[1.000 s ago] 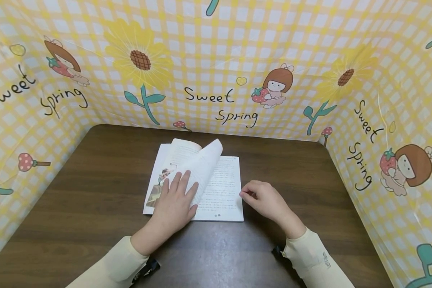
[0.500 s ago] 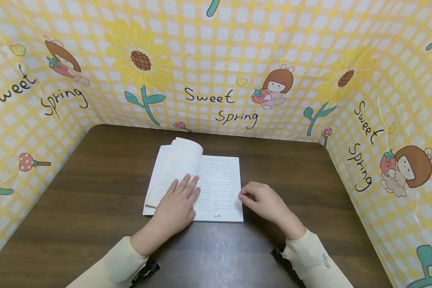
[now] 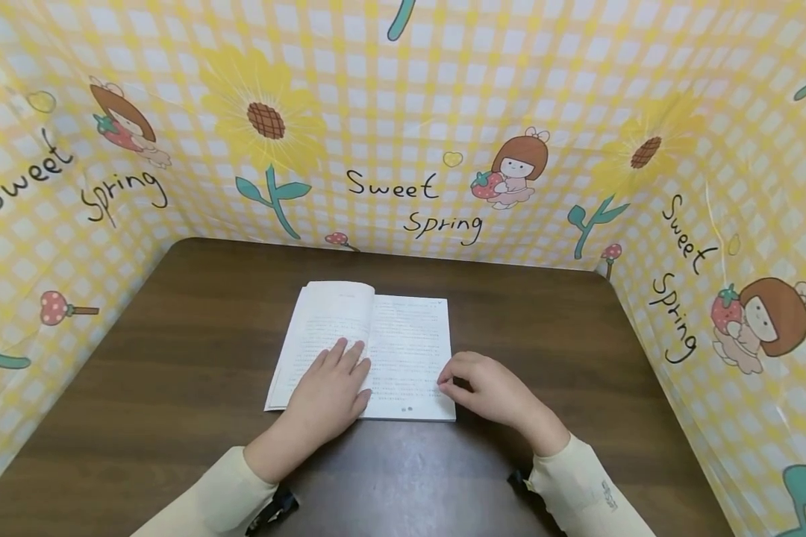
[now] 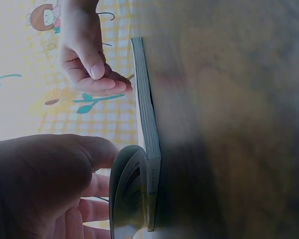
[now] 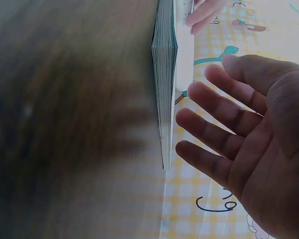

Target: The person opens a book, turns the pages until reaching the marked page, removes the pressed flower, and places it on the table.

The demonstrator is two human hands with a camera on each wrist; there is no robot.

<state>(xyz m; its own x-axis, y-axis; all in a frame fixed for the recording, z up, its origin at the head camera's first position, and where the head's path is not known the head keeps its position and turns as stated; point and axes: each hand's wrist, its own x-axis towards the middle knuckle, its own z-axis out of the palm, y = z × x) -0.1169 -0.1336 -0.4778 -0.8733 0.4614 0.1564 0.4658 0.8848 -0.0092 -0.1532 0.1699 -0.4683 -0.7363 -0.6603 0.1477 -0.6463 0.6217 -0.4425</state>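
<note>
An open book (image 3: 406,358) with printed white pages lies on the table in the head view. My left hand (image 3: 329,391) rests on its left page beside the spine, fingers stretched out over the paper. In the left wrist view, the left-hand pages (image 4: 127,194) curve up under that hand (image 4: 45,184). Over the lower right edge of the book is my right hand (image 3: 486,384), its fingers loosely bent. From the right wrist, the right hand (image 5: 254,119) appears beside the thick page edges (image 5: 164,89), apart from them, with nothing between thumb and fingers.
The book lies on a dark brown wooden table (image 3: 175,373). A yellow checked cloth (image 3: 403,97) with printed flowers and figures stands like a wall behind the table and on both sides.
The lifted pages have turned over to the left and now lie flatter under the left hand. My right hand has moved slightly left, over the edge of the book.
</note>
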